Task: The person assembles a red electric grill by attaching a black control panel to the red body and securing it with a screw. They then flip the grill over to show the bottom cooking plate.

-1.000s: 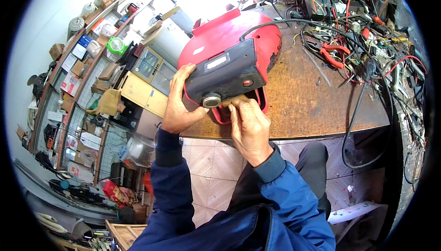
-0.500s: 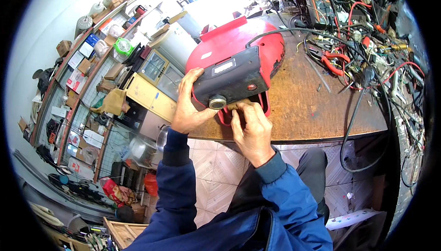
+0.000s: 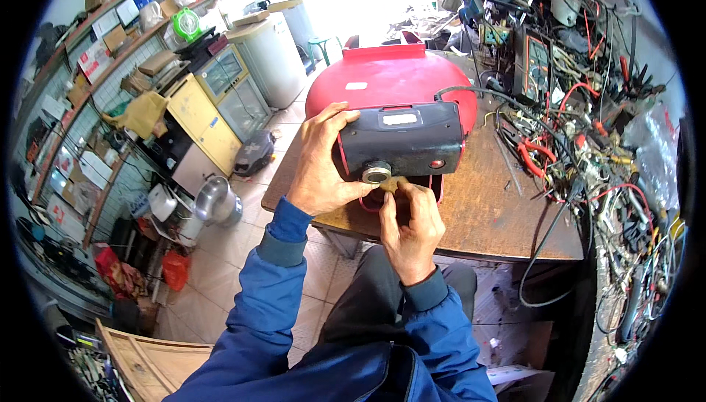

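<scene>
A red appliance [image 3: 401, 71] with a black control box [image 3: 401, 137] rests on the wooden table, its box facing me. On the box are a round silver-rimmed knob [image 3: 376, 172] and a small red light [image 3: 437, 164]. My left hand [image 3: 321, 163] grips the box's left end, fingers over its top edge and thumb beneath the knob. Just below and right of the knob, my right hand [image 3: 412, 229] pinches a small yellowish-brown piece [image 3: 393, 183], perhaps cloth or sponge; its kind is unclear. A red loop-shaped handle shows behind the fingers, partly hidden.
A black cord [image 3: 493, 92] runs from the box toward tangled wires, red-handled pliers [image 3: 531, 159] and a multimeter [image 3: 531, 63] at the right. The wooden table [image 3: 485, 218] ends close before my knees. Shelves and a steel pot [image 3: 218, 200] stand at the left.
The view has shifted, and the appliance now appears more level and squarer to me. Both hands keep their places on it, the right still pinching the brownish piece by the knob.
</scene>
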The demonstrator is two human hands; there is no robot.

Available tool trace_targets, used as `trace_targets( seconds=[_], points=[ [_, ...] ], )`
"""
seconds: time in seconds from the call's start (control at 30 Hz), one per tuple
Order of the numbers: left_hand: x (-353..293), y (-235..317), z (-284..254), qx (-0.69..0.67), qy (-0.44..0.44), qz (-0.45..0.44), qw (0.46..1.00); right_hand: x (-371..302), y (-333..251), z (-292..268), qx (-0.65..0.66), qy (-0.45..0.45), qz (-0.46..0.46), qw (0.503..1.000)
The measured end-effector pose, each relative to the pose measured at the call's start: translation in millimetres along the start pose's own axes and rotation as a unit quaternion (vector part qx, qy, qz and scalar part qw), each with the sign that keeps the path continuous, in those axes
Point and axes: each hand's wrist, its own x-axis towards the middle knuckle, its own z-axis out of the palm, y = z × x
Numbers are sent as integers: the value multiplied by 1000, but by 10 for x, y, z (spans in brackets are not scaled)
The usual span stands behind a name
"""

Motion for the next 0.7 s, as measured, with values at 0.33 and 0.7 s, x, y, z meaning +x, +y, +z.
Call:
trace_targets(
  seconds=[0.33,0.7],
  points=[
    [-10,-4,-41,-32,17,-14,999,-38,-30,-7,-50,-29,-15,998],
    [18,-200,-168,-78,-14,18,997,-77,-22,19,-65,-19,-20,997]
  ],
)
